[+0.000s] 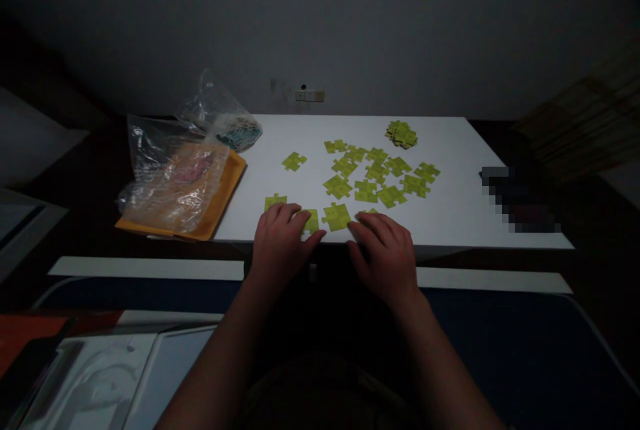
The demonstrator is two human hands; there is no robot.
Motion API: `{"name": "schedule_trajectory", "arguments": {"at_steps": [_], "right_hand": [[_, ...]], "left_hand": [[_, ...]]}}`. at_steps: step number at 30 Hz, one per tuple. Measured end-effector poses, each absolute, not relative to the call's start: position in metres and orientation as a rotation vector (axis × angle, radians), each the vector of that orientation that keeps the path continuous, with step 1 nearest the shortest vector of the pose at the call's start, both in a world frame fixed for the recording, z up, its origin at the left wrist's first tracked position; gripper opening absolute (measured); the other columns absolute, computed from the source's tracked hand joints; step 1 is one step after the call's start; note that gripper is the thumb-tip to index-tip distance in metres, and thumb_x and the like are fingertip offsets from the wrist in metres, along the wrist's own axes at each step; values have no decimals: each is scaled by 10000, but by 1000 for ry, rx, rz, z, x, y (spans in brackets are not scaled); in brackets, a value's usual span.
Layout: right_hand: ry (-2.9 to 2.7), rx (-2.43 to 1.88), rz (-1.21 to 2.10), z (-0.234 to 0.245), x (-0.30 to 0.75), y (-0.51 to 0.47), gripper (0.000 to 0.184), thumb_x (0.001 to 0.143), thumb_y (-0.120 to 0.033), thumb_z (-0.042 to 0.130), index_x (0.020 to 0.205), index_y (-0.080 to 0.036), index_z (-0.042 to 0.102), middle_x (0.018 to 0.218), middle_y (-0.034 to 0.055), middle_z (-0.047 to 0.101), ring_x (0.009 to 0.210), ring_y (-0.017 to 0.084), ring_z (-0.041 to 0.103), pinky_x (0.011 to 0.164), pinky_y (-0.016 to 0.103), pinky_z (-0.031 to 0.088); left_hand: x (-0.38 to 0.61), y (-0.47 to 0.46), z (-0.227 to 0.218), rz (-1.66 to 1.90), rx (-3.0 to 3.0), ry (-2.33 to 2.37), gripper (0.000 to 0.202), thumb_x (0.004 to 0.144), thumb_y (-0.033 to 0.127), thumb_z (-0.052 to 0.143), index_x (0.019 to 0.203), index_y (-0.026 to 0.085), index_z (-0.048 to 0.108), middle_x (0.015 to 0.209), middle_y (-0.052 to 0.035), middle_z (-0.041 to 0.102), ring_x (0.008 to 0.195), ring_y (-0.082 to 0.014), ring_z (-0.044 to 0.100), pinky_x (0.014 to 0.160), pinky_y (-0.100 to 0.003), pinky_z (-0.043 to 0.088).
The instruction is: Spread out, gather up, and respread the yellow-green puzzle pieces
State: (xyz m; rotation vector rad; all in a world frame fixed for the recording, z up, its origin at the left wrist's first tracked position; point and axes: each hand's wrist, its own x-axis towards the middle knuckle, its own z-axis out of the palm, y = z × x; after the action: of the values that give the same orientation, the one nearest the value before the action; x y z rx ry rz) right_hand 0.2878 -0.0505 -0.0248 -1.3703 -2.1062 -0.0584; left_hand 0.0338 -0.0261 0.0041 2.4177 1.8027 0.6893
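Green-yellow jigsaw puzzle pieces lie on the white table. My left hand (281,238) rests at the front edge, its fingers bent over a puzzle piece (312,221) and its thumb at the piece's lower edge. Another piece (275,201) is partly hidden behind that hand. To the right lies a whole piece (337,217), between my two hands. My right hand (386,251) is at the table edge with thumb and fingers apart, the index fingertip close to that piece. Behind its fingers only the top of one more piece (371,211) shows.
Several loose pieces (377,171) spread over the table's middle, a single piece (294,162) left of them. A stacked pile (401,135) stands at the back right. A yellow padded envelope (227,193) under clear plastic bags (175,183) covers the left side. Dark pixelated item (520,203) at right.
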Motion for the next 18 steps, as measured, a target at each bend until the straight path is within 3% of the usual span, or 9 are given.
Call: {"name": "schedule_trajectory", "arguments": {"at_steps": [3,7,13,18], "right_hand": [[-2096,-1404,-132,-33,308,-57,401,1092,-317,637,1479,-239,705,1557,147,716,1443,369,655,1131,549,513],[-2094,-1455,-176,-41,341,-64,458,1103,-296,601,1555,-252,660,1561,137,719,1467,356,657,1166,550,490],[-2064,-1508,-183,-37,362,-58,425,1115,-342,588,1518,-254,691,1540,131,735,1469,361,655,1160,560,486],[-2087,-1421,-169,-30,331,-56,391,1093,-304,626,1468,-240,719,1530,120,742,1503,366,613,1186,559,480]], "left_hand": [[43,-24,4,644,2458,1801,453,1024,534,761,1354,225,760,1513,-170,713,1438,-425,613,1250,-638,482],[39,-27,-3,476,2477,1877,614,1108,539,602,1586,154,614,1743,-220,516,1629,-466,459,1327,-666,399],[34,-35,-7,388,2421,1999,661,1135,525,509,1658,120,525,1782,-252,450,1678,-487,387,1329,-701,383],[68,-45,-1,448,2570,1800,638,1114,468,578,1655,132,538,1798,-220,435,1708,-452,342,1372,-688,334]]}}
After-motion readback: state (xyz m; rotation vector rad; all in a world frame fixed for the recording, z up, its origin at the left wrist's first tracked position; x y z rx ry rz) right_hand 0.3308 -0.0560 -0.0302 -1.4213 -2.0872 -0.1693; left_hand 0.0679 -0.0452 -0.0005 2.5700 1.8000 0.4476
